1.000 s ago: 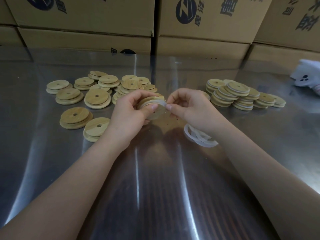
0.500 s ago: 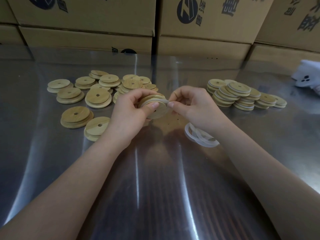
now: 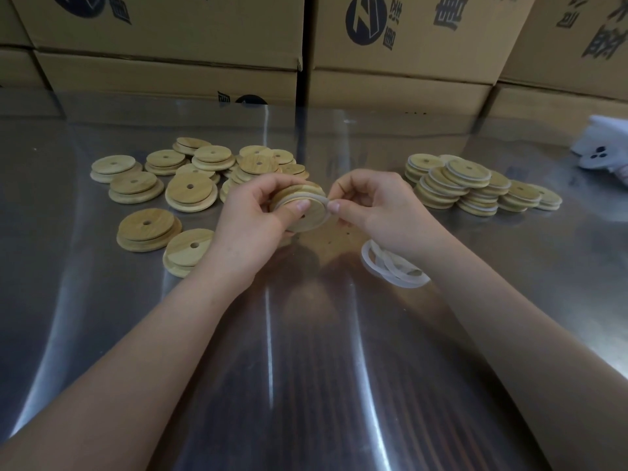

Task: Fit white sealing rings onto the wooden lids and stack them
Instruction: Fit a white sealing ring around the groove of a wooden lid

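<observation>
- I hold my two bare forearms out over a shiny metal table [image 3: 306, 368]; my hands meet just above its middle.
- My left hand [image 3: 251, 215] grips one wooden lid [image 3: 311, 217]; my fingers are curled behind it and my thumb presses on its near face, beside the small centre hole; the lid is tilted, with that face turned towards me.
- A white sealing ring [image 3: 316, 197] lies along the lid's upper edge; I cannot tell whether it is seated all the way round.
- My right hand [image 3: 377, 205] pinches the ring between thumb and forefinger at the lid's right edge; my other fingers are curled in above.
- A few loose white rings [image 3: 394, 266] lie overlapping on the table, just under my right wrist.
- To my left a scatter of bare wooden lids [image 3: 190, 190] lies on the table, some in short stacks and some single; each shows a small hole in the middle; two stacks sit nearer to me, beside my left wrist.
- To my right, well apart from my hands, stand the ringed lids [image 3: 469, 185] in low leaning stacks, with white bands showing between the wood.
- Brown cardboard boxes [image 3: 170, 45] with dark printed marks form a wall along the far side of the table.
- A white object [image 3: 601, 154] sits at the far right edge; I cannot tell what it is.
</observation>
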A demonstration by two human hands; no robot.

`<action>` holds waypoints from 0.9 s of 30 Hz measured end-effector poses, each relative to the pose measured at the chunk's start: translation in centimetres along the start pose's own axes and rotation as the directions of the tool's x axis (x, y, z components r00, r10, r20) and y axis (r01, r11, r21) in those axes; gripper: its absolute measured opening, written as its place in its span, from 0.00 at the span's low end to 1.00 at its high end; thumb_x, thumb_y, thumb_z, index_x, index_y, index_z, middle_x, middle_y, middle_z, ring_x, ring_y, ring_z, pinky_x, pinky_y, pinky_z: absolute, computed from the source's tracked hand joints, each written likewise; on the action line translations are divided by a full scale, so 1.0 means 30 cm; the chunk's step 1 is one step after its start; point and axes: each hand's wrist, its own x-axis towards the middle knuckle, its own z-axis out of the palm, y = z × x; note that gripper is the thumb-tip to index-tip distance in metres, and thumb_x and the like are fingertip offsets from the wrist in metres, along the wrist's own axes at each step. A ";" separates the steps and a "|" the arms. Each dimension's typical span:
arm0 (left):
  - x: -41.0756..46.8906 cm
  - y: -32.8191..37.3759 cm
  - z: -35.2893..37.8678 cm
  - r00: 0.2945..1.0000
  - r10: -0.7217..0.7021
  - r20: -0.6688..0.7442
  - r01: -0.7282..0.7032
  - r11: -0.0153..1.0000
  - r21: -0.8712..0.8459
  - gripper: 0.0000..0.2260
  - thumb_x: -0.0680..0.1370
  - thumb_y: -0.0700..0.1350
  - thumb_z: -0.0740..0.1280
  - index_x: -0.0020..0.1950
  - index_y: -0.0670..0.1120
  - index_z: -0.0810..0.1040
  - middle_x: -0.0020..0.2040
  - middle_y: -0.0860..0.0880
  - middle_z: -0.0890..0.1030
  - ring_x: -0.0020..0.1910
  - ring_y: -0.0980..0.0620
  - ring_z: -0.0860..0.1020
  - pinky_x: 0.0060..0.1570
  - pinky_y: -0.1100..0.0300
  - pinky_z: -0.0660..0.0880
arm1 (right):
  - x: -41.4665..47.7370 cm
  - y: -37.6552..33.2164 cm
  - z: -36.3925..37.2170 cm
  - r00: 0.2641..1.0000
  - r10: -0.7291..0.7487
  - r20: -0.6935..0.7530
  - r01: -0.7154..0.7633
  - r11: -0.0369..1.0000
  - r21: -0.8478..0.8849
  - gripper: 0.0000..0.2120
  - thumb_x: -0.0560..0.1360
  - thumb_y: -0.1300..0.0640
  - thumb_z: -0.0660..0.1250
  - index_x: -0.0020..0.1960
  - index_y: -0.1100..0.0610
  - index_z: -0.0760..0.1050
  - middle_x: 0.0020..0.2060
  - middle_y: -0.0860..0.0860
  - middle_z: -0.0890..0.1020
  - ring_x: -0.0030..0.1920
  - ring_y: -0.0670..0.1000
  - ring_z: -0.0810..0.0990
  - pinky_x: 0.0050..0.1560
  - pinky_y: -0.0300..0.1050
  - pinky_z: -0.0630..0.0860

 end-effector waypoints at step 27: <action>0.006 -0.013 -0.001 0.979 -0.205 0.014 0.203 0.955 -0.218 0.05 0.79 0.44 0.68 0.51 0.49 0.84 0.47 0.52 0.85 0.52 0.51 0.83 0.44 0.50 0.83 | 0.000 0.011 0.019 0.992 0.070 -0.103 -0.049 0.981 0.189 0.05 0.74 0.65 0.71 0.41 0.57 0.80 0.34 0.52 0.82 0.32 0.46 0.80 0.39 0.41 0.79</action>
